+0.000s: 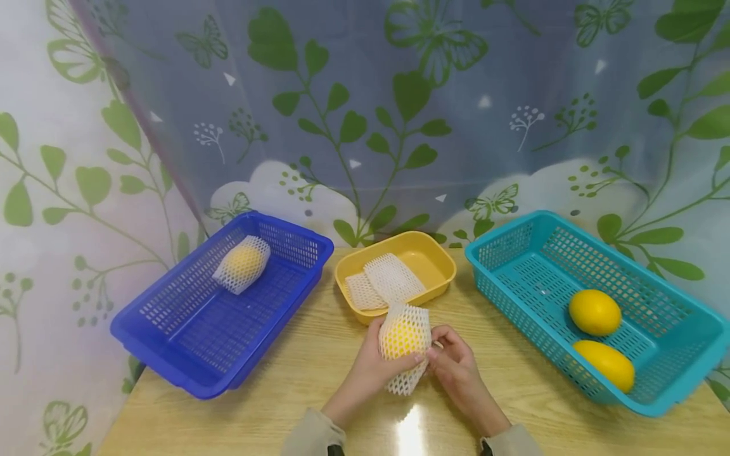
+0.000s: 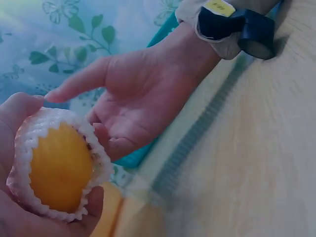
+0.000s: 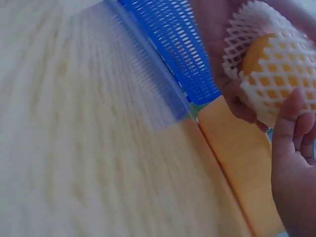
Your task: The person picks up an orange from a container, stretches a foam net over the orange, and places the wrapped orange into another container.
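Observation:
In the head view my left hand [image 1: 365, 369] grips a yellow oval fruit [image 1: 401, 340] over the front middle of the table. A white foam net sleeve [image 1: 406, 382] surrounds the fruit, its ends sticking out above and below. My right hand [image 1: 458, 373] is at the sleeve's right side, thumb and fingertips pinching its edge. Through the sleeve's opening, the left wrist view shows a bare face of the fruit [image 2: 61, 168]. Netting [image 3: 281, 74] stretches over part of it in the right wrist view, where the right thumb lies against the mesh.
Behind the hands, a yellow tray [image 1: 436, 263] holds flat foam net sleeves [image 1: 392, 277]. The blue basket [image 1: 194, 342] at left contains one netted fruit [image 1: 244, 263]. At right, a teal basket [image 1: 513, 278] holds two bare yellow fruits [image 1: 595, 312]. A patterned curtain [image 1: 365, 126] hangs behind the table.

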`<state>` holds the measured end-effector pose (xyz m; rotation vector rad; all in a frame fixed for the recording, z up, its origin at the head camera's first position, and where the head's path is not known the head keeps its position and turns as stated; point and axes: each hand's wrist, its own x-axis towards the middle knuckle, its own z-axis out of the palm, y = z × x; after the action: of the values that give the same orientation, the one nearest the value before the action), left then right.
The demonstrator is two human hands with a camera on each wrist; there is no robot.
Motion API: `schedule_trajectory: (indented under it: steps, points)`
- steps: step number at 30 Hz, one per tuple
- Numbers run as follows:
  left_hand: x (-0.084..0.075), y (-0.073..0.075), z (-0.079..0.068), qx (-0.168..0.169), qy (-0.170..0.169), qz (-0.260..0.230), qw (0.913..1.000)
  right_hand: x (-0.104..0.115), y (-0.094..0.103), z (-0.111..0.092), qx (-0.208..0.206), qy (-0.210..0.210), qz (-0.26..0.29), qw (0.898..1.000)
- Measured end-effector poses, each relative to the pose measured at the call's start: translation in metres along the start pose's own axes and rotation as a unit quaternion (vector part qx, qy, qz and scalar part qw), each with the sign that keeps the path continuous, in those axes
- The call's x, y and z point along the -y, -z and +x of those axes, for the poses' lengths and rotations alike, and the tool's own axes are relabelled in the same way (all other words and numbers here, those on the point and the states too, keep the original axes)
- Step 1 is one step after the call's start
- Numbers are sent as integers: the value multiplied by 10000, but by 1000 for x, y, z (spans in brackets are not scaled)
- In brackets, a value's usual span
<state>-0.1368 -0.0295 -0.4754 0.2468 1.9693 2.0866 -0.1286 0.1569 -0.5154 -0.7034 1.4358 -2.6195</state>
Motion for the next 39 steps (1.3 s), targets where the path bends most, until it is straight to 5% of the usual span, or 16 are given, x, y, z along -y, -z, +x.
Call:
schedule_trajectory:
  steps: [5,9,15,23,31,35,39]
  points:
    - [-15,9,1,94,-121,374,9992,10,-8,6,-88,-68,-314,9994]
    - [-34,18,-1,195,-177,553,9981,17,-18,11,-945,-12,-1393,9857]
    - [-69,37,-7,215,-161,656,9975,21,-38,25,-2129,289,-3211,9223]
    - [-115,68,-16,-157,-535,1598,9856,20,-55,51,-1722,1362,-5105,8314]
    - [-135,113,-17,-619,-511,2549,9636,15,-82,75,-1361,1803,-6306,7425]
    - [-139,137,-14,-847,-230,2984,9504,9,-95,88,-1278,1679,-6648,7166]
    - [-141,161,-9,-969,71,3341,9375,0,-110,102,-1242,1296,-6837,7073]
